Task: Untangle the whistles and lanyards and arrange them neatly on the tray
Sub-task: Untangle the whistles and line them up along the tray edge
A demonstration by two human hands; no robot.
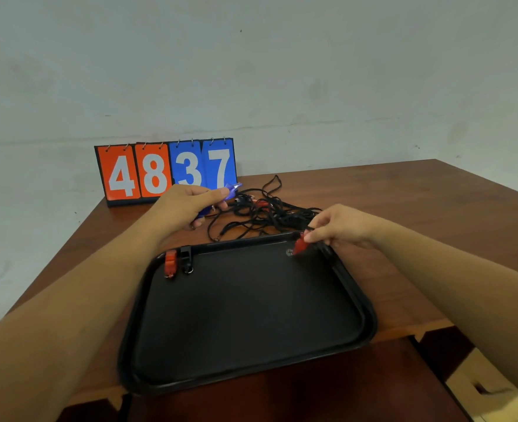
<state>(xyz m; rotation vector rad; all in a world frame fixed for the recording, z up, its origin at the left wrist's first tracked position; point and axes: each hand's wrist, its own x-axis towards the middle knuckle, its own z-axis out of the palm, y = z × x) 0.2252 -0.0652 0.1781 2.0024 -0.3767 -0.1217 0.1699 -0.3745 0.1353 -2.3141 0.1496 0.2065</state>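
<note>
A black tray lies on the brown table in front of me. At its far left corner a red whistle and a black whistle sit side by side. My left hand grips a blue whistle above the table, beyond the tray's far edge. My right hand pinches a red whistle over the tray's far right corner. A tangle of black lanyards lies on the table between my hands, behind the tray.
A flip scoreboard reading 4837 stands at the table's far left against the white wall. The table edge runs just right of the tray, with a drop to the floor below at the right.
</note>
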